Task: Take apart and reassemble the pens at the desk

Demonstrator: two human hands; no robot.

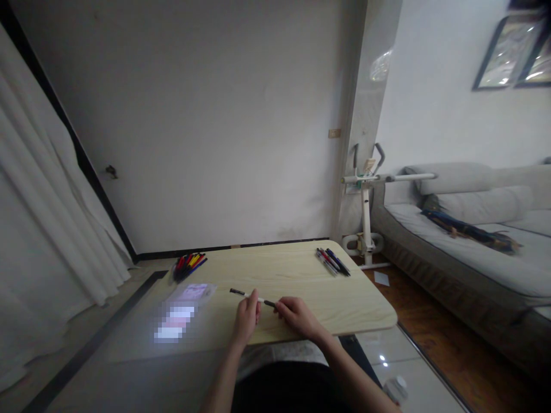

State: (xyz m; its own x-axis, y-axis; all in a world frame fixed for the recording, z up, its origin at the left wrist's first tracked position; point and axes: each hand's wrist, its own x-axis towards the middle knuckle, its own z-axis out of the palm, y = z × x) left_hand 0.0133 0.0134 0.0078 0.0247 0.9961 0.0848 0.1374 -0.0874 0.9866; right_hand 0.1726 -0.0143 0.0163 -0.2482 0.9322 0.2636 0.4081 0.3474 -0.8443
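A slim pen [237, 292] with a white barrel and dark ends is held slantwise just above the table's near half. My left hand [247, 317] is closed round its middle. At the pen's dark right end, the fingers of my right hand [298, 315] pinch it. Several pens [333, 262] lie side by side at the table's far right. On the far left is a bunch of coloured pens [189, 266], red, yellow, black and blue. Nearer on that side sits a clear plastic bag or sleeve [207, 293] beside a bright, pixelated patch.
The light wooden table [275, 264] has rounded corners. Beyond it stands a white wall. On the right are an exercise machine [365, 215] and a grey sofa [430, 252]. A white curtain [55, 218] hangs at left. A bottle [395, 389] stands by my right forearm.
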